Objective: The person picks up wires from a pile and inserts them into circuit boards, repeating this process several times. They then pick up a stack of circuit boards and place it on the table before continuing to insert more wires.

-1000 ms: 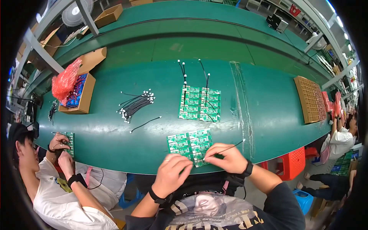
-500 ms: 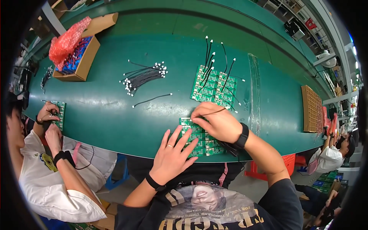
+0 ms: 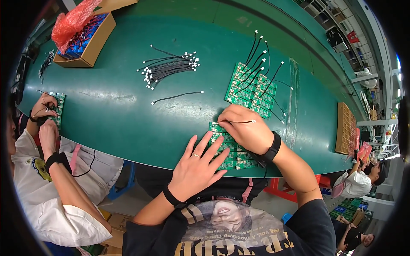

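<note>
Fingers spread, my left hand [image 3: 197,166] rests on the left part of a green circuit board panel [image 3: 230,164] at the table's near edge. My right hand [image 3: 247,131] is closed in a pinch over that panel's top left corner. It holds a thin black cable [image 3: 240,122], whose white plug sticks out to the right over the hand. The cable's other end is hidden by my fingers. Just beyond lies a second green panel [image 3: 240,90] with several black cables standing up from it. Dark strands show under my right wrist.
A pile of black cables [image 3: 168,70] with white plugs lies left of centre, with a single cable [image 3: 177,97] nearer. At the far left stands a cardboard box [image 3: 99,40] with blue parts and red bubble wrap. A co-worker's hands [image 3: 48,128] work on another panel. A brown grid tray [image 3: 345,128] stands right.
The whole view has shifted, so the table's things sit farther right and mostly higher. My right hand keeps its pinch at the panel's corner, and the cable's white plug now shows over it.
</note>
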Motion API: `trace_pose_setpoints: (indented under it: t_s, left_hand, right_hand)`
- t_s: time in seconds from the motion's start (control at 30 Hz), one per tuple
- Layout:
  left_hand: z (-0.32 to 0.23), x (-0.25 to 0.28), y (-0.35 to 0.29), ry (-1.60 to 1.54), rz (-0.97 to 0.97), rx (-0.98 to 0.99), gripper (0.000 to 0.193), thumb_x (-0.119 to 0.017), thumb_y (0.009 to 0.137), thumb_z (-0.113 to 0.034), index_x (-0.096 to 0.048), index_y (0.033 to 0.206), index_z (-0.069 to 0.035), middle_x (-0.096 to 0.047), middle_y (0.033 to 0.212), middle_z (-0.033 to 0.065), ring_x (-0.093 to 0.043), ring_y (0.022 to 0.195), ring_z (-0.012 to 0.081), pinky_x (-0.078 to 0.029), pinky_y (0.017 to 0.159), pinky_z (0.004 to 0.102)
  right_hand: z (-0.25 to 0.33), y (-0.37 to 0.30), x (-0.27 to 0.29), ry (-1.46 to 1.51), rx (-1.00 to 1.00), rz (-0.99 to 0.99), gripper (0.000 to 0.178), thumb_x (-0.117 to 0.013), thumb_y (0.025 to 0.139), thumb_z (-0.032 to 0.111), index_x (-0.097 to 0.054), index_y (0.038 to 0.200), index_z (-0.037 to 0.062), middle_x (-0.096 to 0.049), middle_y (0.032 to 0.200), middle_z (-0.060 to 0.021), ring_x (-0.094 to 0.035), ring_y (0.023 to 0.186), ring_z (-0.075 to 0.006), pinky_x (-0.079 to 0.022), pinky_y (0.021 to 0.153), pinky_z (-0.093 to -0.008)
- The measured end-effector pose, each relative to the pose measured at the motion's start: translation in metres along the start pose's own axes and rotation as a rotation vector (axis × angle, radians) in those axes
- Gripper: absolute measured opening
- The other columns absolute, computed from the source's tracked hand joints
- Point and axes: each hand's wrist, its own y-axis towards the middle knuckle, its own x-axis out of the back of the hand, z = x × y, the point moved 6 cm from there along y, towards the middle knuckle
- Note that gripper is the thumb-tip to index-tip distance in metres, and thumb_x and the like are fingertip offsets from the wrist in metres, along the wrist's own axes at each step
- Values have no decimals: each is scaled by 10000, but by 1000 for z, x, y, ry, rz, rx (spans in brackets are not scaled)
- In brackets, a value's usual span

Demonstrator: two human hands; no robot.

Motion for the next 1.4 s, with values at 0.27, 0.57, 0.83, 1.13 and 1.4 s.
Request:
trace_pose_setpoints:
  t_s: [0.27, 0.57, 0.83, 1.13, 1.4]
  left_hand:
    - [0, -1, 0, -8, -10, 0, 556, -766, 885, -419, -649, 1361, -155, -486, 1545, 111, -369, 1495, 349, -327, 1206, 582]
    - [0, 0, 1, 2, -1, -1, 539, -751, 897, -420, -655, 1355, -153, -501, 1534, 113, -369, 1499, 347, -317, 1211, 577]
    - [0, 0, 0, 12, -10, -6, 542, -741, 902, -430, -654, 1359, -152, -512, 1519, 115, -377, 1496, 345, -311, 1214, 573]
    - [1, 1, 0, -15, -18, 0, 578, -794, 858, -393, -647, 1366, -161, -519, 1529, 105, -409, 1480, 353, -345, 1188, 600]
    - [0, 0, 1, 21, -12, -10, 548, -757, 881, -423, -661, 1349, -153, -531, 1500, 110, -402, 1484, 346, -323, 1204, 585]
  right_hand:
    - [11, 2, 0, -131, 8, -2, 101, -728, 885, 38, -675, 969, 25, -677, 956, -113, -689, 837, -327, -576, 723, -413]
    - [13, 3, -1, -205, -7, 31, 83, -731, 892, 58, -688, 962, 42, -670, 934, -91, -695, 786, -313, -578, 672, -405]
    - [15, -1, -1, -213, -10, 1, 84, -738, 891, 65, -693, 958, 45, -682, 947, -88, -698, 763, -308, -575, 645, -401]
    - [17, 3, -1, -251, -38, 25, 71, -742, 891, 71, -704, 949, 53, -690, 929, -79, -699, 746, -308, -566, 619, -406]
    - [17, 9, 2, -217, -72, 61, 64, -746, 884, 74, -728, 938, 46, -705, 898, -75, -694, 714, -312, -563, 612, -410]
